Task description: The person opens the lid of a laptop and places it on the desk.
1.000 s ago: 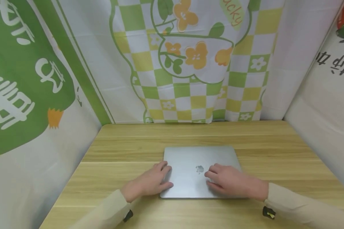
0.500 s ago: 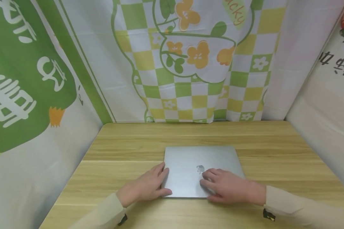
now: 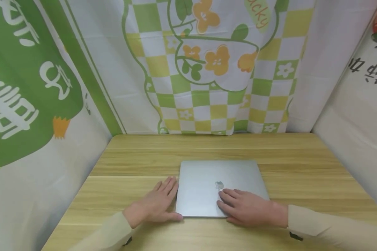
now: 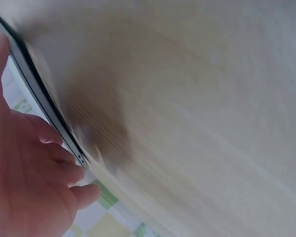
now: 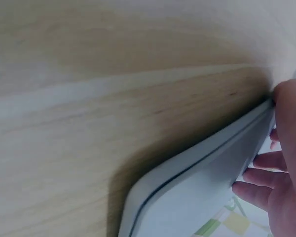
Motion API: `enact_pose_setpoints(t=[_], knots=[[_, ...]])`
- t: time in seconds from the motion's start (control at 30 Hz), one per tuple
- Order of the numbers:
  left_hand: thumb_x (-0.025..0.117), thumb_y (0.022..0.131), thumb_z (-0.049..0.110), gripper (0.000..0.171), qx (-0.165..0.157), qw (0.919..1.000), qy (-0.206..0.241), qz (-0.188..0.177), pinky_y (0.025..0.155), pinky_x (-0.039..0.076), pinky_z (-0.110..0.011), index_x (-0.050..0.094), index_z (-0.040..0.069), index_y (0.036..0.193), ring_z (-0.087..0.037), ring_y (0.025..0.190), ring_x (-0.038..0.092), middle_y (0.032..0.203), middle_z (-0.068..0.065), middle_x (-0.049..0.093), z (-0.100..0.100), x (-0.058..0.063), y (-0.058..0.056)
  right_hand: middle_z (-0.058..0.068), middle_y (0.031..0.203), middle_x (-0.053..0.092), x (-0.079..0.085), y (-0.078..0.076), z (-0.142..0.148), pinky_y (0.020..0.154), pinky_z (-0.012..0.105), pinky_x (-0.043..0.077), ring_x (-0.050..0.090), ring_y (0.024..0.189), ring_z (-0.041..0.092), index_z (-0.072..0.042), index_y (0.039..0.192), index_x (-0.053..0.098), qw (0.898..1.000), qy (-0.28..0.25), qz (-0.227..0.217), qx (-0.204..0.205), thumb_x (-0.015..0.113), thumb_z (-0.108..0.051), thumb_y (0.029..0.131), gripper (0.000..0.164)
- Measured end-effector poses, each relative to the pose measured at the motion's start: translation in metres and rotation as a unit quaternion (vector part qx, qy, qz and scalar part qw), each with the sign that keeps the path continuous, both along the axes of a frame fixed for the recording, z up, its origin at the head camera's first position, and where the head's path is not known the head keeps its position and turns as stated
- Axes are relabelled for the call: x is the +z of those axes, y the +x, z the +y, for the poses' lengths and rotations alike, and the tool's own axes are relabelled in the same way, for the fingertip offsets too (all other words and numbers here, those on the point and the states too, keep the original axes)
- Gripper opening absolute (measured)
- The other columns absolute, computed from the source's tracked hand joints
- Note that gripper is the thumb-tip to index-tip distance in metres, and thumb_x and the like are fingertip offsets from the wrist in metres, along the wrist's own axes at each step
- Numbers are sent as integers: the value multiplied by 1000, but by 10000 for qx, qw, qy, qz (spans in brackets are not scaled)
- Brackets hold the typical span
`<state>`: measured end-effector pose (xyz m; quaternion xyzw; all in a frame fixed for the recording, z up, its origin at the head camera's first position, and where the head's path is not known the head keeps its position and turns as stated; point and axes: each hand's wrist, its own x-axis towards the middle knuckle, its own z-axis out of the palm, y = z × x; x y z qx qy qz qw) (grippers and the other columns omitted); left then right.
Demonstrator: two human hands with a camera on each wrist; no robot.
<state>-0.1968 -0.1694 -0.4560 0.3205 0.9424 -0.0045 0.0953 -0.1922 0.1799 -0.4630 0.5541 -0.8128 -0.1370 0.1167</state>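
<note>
A closed silver laptop (image 3: 198, 195) with an apple logo on its lid lies flat on the wooden table. Along its left edge lies my left hand (image 3: 155, 205), fingers straight and the thumb at the front left corner. In the left wrist view, that hand (image 4: 29, 168) is beside the thin dark side of the laptop (image 4: 42, 96). My right hand (image 3: 249, 209) rests on the right part of the lid, fingertips just below the logo, thumb at the front edge. The right wrist view has the hand's fingertips (image 5: 244, 190) on the lid and the laptop's rounded corner (image 5: 153, 192) nearer the camera.
The wooden table (image 3: 138, 153) extends around the laptop on all sides. Behind it hangs a green and yellow checked curtain (image 3: 204, 101) with flowers. Printed white cloth (image 3: 355, 115) closes off the right side, and a green-patterned one (image 3: 31, 104) the left.
My left hand has slid left off the lid to the laptop's side, its fingers straightening. The right hand has moved left and toward the front edge, its fingers staying on the lid.
</note>
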Motion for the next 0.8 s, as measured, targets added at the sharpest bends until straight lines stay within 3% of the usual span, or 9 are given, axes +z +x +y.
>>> enact_pose_setpoints(t=[0.27, 0.57, 0.8], knots=[[33, 77, 91, 123, -171, 9991, -324, 199, 123, 18, -52, 16, -3, 155, -36, 152, 13, 163, -21, 11, -1, -1, -5, 17, 144, 53, -7, 2, 1, 101, 36, 52, 55, 130, 28, -7, 143, 47, 9963, 313, 739, 318, 28, -41, 107, 53], [41, 73, 92, 128, -229, 9992, -312, 141, 123, 20, -51, 18, -5, 153, -37, 152, 15, 162, -24, 13, -1, -2, -9, 19, 144, 52, -10, 6, 2, 101, 37, 52, 55, 130, 30, -6, 144, 46, 9946, 468, 850, 368, 20, -31, 109, 51], [40, 72, 93, 129, -281, 9987, -369, 208, 122, 21, -51, 19, -5, 153, -37, 151, 16, 162, -25, 13, 0, -3, -9, 18, 141, 55, -8, 4, 3, 97, 37, 55, 58, 127, 31, -6, 142, 47, 9875, 672, 1259, 673, 17, -21, 108, 48]])
